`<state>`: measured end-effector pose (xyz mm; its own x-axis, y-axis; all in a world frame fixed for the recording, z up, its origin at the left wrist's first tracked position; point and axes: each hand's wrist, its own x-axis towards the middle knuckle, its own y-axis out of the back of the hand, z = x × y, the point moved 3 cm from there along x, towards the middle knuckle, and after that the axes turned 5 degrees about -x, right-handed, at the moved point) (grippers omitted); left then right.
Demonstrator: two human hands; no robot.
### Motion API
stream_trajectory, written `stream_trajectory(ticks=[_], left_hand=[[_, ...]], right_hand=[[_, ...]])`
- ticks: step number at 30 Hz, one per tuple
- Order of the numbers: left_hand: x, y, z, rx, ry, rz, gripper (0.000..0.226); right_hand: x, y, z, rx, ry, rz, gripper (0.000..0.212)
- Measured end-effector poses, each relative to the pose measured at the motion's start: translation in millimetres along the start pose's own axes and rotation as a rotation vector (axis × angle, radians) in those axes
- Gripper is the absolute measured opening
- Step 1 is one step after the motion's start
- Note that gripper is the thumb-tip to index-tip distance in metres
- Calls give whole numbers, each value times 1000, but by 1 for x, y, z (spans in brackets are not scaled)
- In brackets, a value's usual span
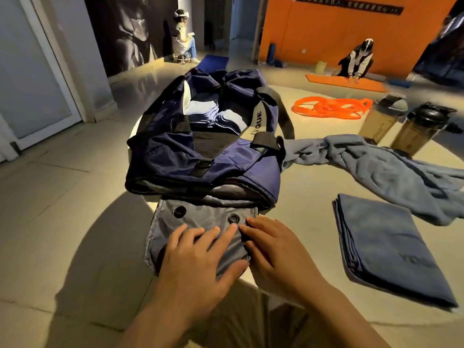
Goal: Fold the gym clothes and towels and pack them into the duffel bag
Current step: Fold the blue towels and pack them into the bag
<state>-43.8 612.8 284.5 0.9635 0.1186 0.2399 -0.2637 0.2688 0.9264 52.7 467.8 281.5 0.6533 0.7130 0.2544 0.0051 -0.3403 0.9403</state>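
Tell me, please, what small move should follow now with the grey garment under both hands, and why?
Probably fold the grey garment over once more. Left hand and right hand press it flat at the table edge, the duffel bag gapes open just beyond, and the garment looks wider than the folded towel.

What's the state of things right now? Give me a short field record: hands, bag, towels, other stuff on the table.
left hand: left hand flat, fingers straight, pressing on the grey garment
right hand: right hand resting on the garment's right edge, fingers straight
garment: grey, two black snap buttons showing, at the table's near edge in front of the duffel bag
bag: navy, open, fabric already inside
folded towel: folded towel lies flat, right of the hands
unfolded towel: unfolded towel crumpled, right of the bag
other: two shaker bottles, orange bands
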Motion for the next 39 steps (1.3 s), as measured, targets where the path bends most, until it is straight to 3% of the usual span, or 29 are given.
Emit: stream_trajectory(ticks=[7,12,15,17,19,23,27,32,36,39], left_hand=[[-30,21,44,-132,-172,149,52],[2,16,82,-297,-336,99,34],[24,8,108,-444,-410,89,31],[39,4,122,-531,-423,89,34],[54,-4,137,-573,-436,48,37],[87,-16,164,-517,-435,-152,33],[121,-23,183,-378,-501,-290,48],[129,-70,195,-87,-659,-580,95],[123,-91,193,-103,-621,-585,112],[122,-89,195,-137,-575,-559,121]], right_hand=[[-86,11,-19,7,-18,-56,52],[-109,34,-29,130,-26,-24,41],[-115,63,0,424,-226,94,29],[-117,88,38,331,-347,311,21],[-114,105,83,131,-464,401,21],[-103,102,152,-75,-753,123,46],[-125,85,151,46,-697,81,50],[-162,92,132,177,-625,50,49],[-165,107,143,198,-810,175,59],[-151,112,149,161,-991,-45,78]])
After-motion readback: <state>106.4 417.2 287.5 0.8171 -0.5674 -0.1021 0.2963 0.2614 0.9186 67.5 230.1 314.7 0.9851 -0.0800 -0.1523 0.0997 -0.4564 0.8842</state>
